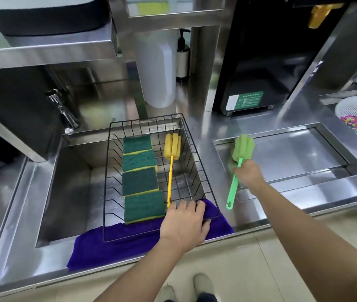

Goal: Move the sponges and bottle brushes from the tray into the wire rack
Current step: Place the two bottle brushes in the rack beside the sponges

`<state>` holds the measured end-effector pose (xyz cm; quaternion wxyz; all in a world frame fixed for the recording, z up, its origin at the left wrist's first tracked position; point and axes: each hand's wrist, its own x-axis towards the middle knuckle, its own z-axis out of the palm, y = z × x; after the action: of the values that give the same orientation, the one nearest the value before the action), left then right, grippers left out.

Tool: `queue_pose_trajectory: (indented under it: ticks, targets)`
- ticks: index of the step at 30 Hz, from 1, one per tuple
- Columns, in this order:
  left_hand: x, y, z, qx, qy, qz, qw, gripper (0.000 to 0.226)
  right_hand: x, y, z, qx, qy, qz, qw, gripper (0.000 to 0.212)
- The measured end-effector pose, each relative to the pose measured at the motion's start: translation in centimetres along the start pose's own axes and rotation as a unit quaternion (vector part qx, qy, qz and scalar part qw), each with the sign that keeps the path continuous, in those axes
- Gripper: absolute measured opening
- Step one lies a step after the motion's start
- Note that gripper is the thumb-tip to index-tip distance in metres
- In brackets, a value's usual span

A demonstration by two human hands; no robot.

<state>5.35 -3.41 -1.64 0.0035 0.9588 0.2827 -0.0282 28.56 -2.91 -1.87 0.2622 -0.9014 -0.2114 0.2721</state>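
Note:
A black wire rack (109, 171) sits over the sink. Inside it lie several green-and-yellow sponges (140, 179) in a row and a yellow bottle brush (171, 162) beside them. My left hand (184, 223) rests on the rack's near rim, fingers curled over the wire by the yellow handle's end. My right hand (248, 174) grips the handle of a green bottle brush (241, 149), held above the left end of the steel tray (336, 155), foam head pointing away.
A purple cloth (112, 247) lies under the rack's near edge, draped over the counter front. A tap (63, 112) stands left of the rack. At the far right is a white colander (356, 110) with coloured bits. A pump bottle (183, 55) stands at the back.

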Motion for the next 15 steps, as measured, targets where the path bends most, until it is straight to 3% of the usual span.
queue_pose_trajectory:
  ticks: [4,8,15]
  targets:
    - [0.1,0.0,0.1,-0.003,0.007,-0.003,1.0,0.046,0.2,-0.8,-0.2,0.047,0.02,-0.013,0.999,0.014]
    - [0.1,0.0,0.5,-0.011,0.019,-0.006,1.0,0.043,0.1,-3.2,-0.5,0.115,0.061,-0.079,0.988,0.009]
    - [0.2,0.0,1.1,0.009,0.066,0.003,0.998,0.04,-2.3,-8.8,0.5,0.234,0.022,-0.163,0.958,0.008]
